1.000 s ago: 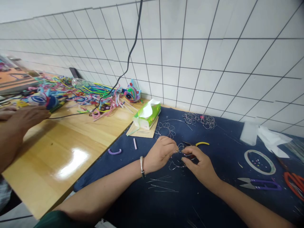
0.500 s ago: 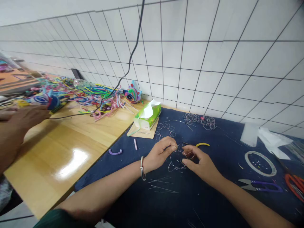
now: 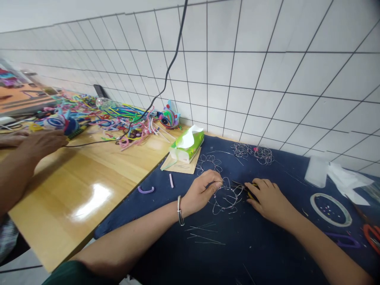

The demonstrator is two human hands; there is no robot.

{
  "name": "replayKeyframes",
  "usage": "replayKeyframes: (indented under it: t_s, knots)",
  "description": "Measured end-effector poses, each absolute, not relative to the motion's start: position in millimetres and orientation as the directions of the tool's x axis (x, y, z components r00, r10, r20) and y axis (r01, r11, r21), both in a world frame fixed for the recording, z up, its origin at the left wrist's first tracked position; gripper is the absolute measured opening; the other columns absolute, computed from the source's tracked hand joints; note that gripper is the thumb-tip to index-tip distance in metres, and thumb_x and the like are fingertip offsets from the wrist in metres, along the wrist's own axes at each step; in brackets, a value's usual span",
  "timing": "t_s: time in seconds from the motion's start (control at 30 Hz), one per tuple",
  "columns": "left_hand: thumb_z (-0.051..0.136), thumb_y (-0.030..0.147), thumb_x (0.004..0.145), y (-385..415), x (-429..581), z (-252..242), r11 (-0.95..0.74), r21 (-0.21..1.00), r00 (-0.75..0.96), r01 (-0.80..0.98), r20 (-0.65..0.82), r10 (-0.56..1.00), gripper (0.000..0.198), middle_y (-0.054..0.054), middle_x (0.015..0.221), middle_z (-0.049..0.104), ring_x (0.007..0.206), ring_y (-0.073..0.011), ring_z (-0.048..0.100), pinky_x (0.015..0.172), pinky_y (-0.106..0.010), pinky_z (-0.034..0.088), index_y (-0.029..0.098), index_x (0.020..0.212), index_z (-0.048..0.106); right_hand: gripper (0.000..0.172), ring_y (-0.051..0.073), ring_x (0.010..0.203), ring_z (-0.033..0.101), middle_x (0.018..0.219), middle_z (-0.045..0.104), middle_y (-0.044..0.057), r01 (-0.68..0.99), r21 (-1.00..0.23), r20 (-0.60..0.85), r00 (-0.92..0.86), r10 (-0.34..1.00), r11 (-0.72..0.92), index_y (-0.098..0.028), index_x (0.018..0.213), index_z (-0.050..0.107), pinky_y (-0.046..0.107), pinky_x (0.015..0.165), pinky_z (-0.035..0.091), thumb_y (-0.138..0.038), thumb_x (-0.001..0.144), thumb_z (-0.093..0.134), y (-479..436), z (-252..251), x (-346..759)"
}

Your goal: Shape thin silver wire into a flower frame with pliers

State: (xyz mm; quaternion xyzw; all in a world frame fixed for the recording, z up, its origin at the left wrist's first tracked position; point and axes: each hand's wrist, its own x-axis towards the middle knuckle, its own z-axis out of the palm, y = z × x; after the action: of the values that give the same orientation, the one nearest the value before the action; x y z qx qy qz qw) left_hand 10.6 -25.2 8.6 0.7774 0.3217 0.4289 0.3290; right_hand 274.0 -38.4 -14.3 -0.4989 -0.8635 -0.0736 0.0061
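Observation:
My left hand [image 3: 202,190], with a silver bangle at the wrist, pinches the edge of a flower-shaped wire ring [image 3: 226,198] with looped petals. To the right of this ring, my right hand [image 3: 268,200] is closed around yellow-handled pliers [image 3: 251,190], whose dark jaws point left toward the loops. The handles are partly hidden under my fingers. Another looped wire ring [image 3: 208,163] lies flat just beyond my left hand. Several thin straight wires [image 3: 204,234] rest on the dark blue cloth [image 3: 178,257] in front of my hands.
A green tissue pack [image 3: 187,146] sits beyond my left hand. Tangled wire shapes [image 3: 252,153] lie near the tiled wall. At right are a pale ring [image 3: 314,202], purple snips [image 3: 341,239] and orange-handled scissors [image 3: 371,235]. Another person's hands [image 3: 38,146] work at left by pipe cleaners [image 3: 118,118].
My right hand has let go of the wire ring, moved right and taken hold of the yellow-handled pliers. My left hand still pinches the ring. The view has shifted slightly.

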Motion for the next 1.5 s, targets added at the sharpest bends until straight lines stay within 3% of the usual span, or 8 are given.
replayKeyframes:
  t_s: [0.17,0.37,0.43,0.6,1.07,1.5]
  knots:
    - [0.043,0.02,0.088,-26.4,11.1,8.2,-0.568,0.792,0.435,0.223,0.441,0.785,0.014,-0.004,0.083,0.055,0.079,-0.0123,0.05,0.077,-0.029,0.042,0.015,0.082,0.054,0.027,0.022,0.081,0.049,0.087,0.053,0.01,0.883,0.158,0.14,-0.463,0.875,0.442,-0.017,0.105,0.054,0.035,0.069,0.04,-0.028,0.085,0.039,-38.1,-17.8,267.4]
    - [0.043,0.021,0.088,-27.2,10.4,9.4,-0.586,0.775,0.473,0.236,0.435,0.766,0.014,-0.004,0.08,0.056,0.076,-0.0122,0.051,0.074,-0.028,0.043,0.015,0.084,0.055,0.034,0.018,0.083,0.05,0.096,0.051,0.01,0.919,-0.097,0.237,-0.352,0.906,0.382,-0.015,0.106,0.049,0.03,0.069,0.043,-0.042,0.086,0.04,-40.1,-0.7,274.5]
    - [0.043,0.022,0.088,-27.8,10.3,10.0,-0.603,0.759,0.488,0.245,0.44,0.754,0.014,-0.004,0.081,0.057,0.077,-0.0126,0.051,0.075,-0.029,0.043,0.015,0.083,0.055,0.035,0.019,0.089,0.048,0.1,0.051,0.009,0.892,-0.124,0.264,-0.393,0.881,0.435,-0.016,0.108,0.047,0.03,0.074,0.043,-0.043,0.086,0.041,-47.8,15.5,272.3]
    - [0.042,0.02,0.088,-28.9,11.1,11.3,-0.636,0.725,0.506,0.265,0.457,0.732,0.014,-0.004,0.083,0.059,0.079,-0.0129,0.053,0.078,-0.03,0.042,0.016,0.083,0.055,0.037,0.021,0.089,0.046,0.097,0.053,0.009,0.799,-0.034,0.264,-0.572,0.777,0.6,-0.018,0.106,0.05,0.035,0.077,0.041,-0.046,0.082,0.047,-64.9,45.0,258.6]
    - [0.042,0.02,0.088,-28.3,10.5,8.8,-0.645,0.7,0.506,0.305,0.455,0.733,0.013,-0.003,0.083,0.059,0.079,-0.0127,0.053,0.078,-0.03,0.041,0.017,0.083,0.054,0.031,0.019,0.08,0.048,0.086,0.055,0.009,0.784,0.031,0.245,-0.608,0.756,0.62,-0.018,0.101,0.055,0.03,0.065,0.042,-0.042,0.084,0.045,-66.6,44.2,255.3]
    - [0.042,0.02,0.088,-29.5,10.5,11.1,-0.643,0.701,0.512,0.308,0.448,0.733,0.016,-0.004,0.083,0.061,0.08,-0.0132,0.055,0.079,-0.03,0.042,0.016,0.081,0.056,0.028,0.018,0.081,0.051,0.085,0.056,0.008,0.775,0.056,0.264,-0.62,0.739,0.63,-0.019,0.101,0.056,0.027,0.065,0.043,-0.038,0.084,0.045,-64.7,34.0,257.0]
